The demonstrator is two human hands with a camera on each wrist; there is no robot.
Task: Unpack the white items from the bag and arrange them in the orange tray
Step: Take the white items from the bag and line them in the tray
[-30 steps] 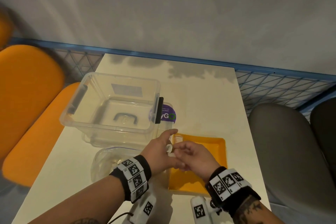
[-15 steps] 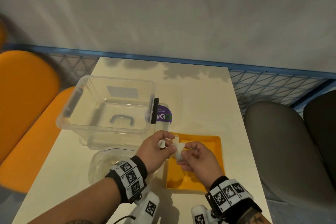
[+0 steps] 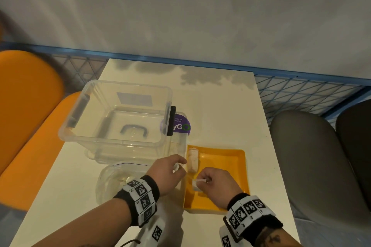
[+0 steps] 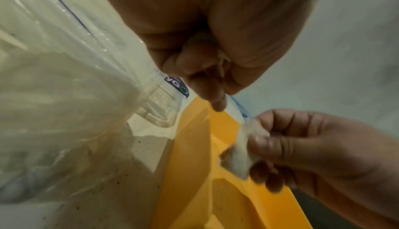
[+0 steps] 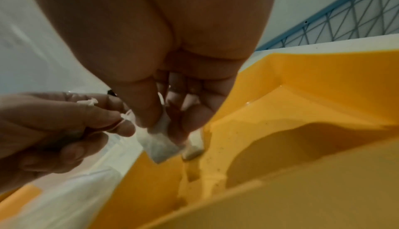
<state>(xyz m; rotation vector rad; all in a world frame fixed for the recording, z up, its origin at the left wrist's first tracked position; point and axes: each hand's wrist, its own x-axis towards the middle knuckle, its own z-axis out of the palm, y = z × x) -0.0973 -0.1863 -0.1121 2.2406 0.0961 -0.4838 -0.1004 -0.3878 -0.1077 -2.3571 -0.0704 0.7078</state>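
Note:
The orange tray [image 3: 224,168] lies on the table's near right, with white sachets [image 3: 193,160] along its left wall. My right hand [image 3: 203,181] hangs over the tray's left half and pinches a white sachet [image 5: 159,145] by its top edge; the sachet dangles just above the floor. Beside it another white sachet [image 5: 194,149] stands in the tray [image 5: 302,113]. My left hand [image 3: 178,166] hovers at the tray's left rim, pinching a thin white string [image 5: 127,116]. The clear bag [image 3: 116,178] lies under my left wrist.
A large clear plastic bin [image 3: 120,114] stands behind the bag, with a purple sticker [image 3: 181,126] beside it. Orange seats [image 3: 30,116] sit left of the table and grey seats [image 3: 313,156] on the right. A blue wire fence [image 3: 301,90] runs behind.
Both hands were joined on a white sachet above the tray's left rim. They have parted: my right hand has dropped into the tray with the sachet, and my left stays at the rim.

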